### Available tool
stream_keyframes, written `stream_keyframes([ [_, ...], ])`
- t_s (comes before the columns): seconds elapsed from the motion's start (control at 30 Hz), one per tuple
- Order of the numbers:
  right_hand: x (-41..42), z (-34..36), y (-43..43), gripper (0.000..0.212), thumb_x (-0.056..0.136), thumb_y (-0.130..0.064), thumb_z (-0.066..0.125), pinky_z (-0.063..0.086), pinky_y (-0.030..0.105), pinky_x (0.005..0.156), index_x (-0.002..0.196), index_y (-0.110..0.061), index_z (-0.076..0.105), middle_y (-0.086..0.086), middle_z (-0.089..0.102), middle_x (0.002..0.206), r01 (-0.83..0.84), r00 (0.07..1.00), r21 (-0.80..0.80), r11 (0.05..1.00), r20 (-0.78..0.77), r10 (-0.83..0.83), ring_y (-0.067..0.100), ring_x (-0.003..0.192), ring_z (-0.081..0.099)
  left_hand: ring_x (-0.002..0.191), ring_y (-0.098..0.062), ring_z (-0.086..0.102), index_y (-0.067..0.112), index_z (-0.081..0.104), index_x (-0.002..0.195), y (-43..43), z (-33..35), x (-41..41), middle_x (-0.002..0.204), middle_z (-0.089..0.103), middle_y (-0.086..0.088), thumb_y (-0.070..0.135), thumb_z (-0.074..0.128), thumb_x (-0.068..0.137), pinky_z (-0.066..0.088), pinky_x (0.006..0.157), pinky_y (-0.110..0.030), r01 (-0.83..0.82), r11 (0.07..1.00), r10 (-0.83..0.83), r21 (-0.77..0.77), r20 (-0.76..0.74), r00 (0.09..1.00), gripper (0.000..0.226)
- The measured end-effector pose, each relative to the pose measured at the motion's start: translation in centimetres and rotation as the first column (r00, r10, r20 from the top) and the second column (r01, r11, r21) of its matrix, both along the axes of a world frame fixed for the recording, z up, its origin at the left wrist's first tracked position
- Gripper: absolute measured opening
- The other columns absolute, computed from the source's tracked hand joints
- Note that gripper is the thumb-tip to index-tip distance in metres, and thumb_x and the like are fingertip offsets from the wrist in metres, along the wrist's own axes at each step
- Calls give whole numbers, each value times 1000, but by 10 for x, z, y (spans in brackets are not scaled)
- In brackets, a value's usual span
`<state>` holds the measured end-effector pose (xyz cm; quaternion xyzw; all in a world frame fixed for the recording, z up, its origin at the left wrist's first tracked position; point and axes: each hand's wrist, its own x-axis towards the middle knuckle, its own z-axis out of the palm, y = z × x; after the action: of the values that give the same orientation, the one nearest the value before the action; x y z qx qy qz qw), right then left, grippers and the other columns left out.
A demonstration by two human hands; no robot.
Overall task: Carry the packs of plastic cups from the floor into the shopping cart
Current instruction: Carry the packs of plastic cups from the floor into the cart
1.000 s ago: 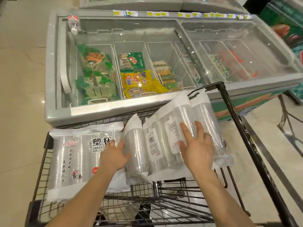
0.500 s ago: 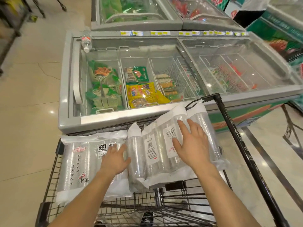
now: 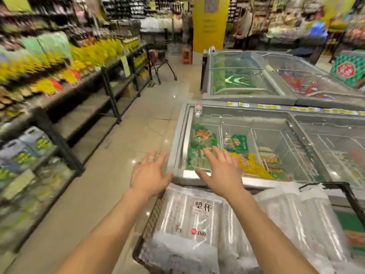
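Observation:
Several clear packs of plastic cups lie in the black wire shopping cart (image 3: 349,196) at the lower right. The left pack (image 3: 189,224) carries a white label with printed characters; another pack (image 3: 302,220) lies to its right. My left hand (image 3: 149,175) hovers with spread fingers above the cart's front left corner and holds nothing. My right hand (image 3: 221,171) is lifted over the cart's front edge with its fingers straight, also holding nothing. Neither hand touches a pack.
A grey glass-topped chest freezer (image 3: 177,145) with frozen food stands right in front of the cart, more freezers behind it. Stocked shelves (image 3: 59,91) line the left of the tiled aisle (image 3: 138,119). Another cart (image 3: 164,66) stands far down the aisle.
Both hands have lifted off the cup packs and now hover open above the cart's front. My view has swung up and to the left, showing the aisle.

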<state>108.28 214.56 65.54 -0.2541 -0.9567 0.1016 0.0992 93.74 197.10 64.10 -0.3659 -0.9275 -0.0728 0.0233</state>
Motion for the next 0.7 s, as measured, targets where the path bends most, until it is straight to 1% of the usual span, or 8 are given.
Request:
stream_keyframes([
  [0.07, -31, 18, -48, 81, 83, -74, 24, 17, 47, 117, 153, -33, 20, 5, 19, 161, -89, 996, 34, 995, -14, 89, 30, 148, 14, 144, -26, 24, 30, 20, 152, -66, 21, -19, 157, 27, -9, 61, 44, 89, 33, 109, -45, -78, 997, 79, 7, -58, 995, 75],
  [0.13, -55, 30, -87, 77, 88, -71, 31, 15, 46, 118, 153, -34, 18, 4, 17, 161, -143, 990, 41, 989, 0, 143, 29, 148, 12, 143, -25, 26, 30, 21, 152, -118, 34, -33, 156, 29, -8, 62, 43, 88, 34, 108, -44, -135, 991, 135, 7, -114, 984, 74],
  [0.2, -86, 41, -148, 78, 86, -72, 32, 17, 45, 117, 153, -33, 19, 5, 20, 160, -244, 969, 73, 967, -25, 246, 30, 147, 16, 143, -25, 27, 31, 20, 152, -191, 49, -42, 156, 30, -7, 64, 42, 87, 35, 109, -44, -218, 976, 215, 2, -158, 964, 75],
  [0.33, -147, 58, -283, 77, 88, -69, 40, 20, 43, 116, 153, -33, 19, 4, 21, 160, -447, 892, 94, 889, -27, 452, 30, 146, 18, 141, -26, 29, 32, 21, 152, -341, 67, -58, 155, 31, -4, 67, 41, 86, 35, 110, -45, -389, 921, 388, 26, -163, 907, 77],
  [0.43, -186, 71, -382, 77, 89, -69, 41, 20, 43, 115, 153, -33, 19, 4, 22, 160, -596, 796, 126, 793, -41, 605, 30, 146, 18, 137, -26, 36, 31, 27, 149, -445, 83, -56, 151, 38, -3, 67, 35, 83, 41, 104, -46, -517, 856, 512, 20, -175, 841, 76],
  [0.57, -224, 86, -511, 78, 88, -70, 41, 24, 46, 115, 153, -31, 22, 4, 24, 159, -752, 642, 148, 642, -57, 765, 30, 146, 19, 131, -29, 43, 27, 33, 147, -568, 98, -38, 146, 43, -5, 65, 34, 81, 45, 98, -45, -685, 728, 678, 28, -174, 714, 76],
  [0.63, -238, 89, -573, 79, 87, -73, 39, 26, 47, 115, 152, -31, 24, 4, 27, 158, -816, 552, 165, 553, -58, 832, 29, 145, 21, 130, -28, 45, 26, 36, 146, -621, 101, -25, 144, 46, -6, 68, 26, 76, 46, 97, -44, -749, 661, 743, 51, -179, 644, 82],
  [0.7, -249, 90, -630, 78, 87, -72, 39, 27, 48, 114, 152, -30, 25, 4, 29, 157, -873, 458, 162, 461, -54, 887, 29, 145, 22, 133, -27, 42, 26, 35, 147, -668, 102, -14, 146, 44, -6, 69, 22, 74, 44, 100, -43, -806, 588, 803, 66, -171, 571, 86],
])
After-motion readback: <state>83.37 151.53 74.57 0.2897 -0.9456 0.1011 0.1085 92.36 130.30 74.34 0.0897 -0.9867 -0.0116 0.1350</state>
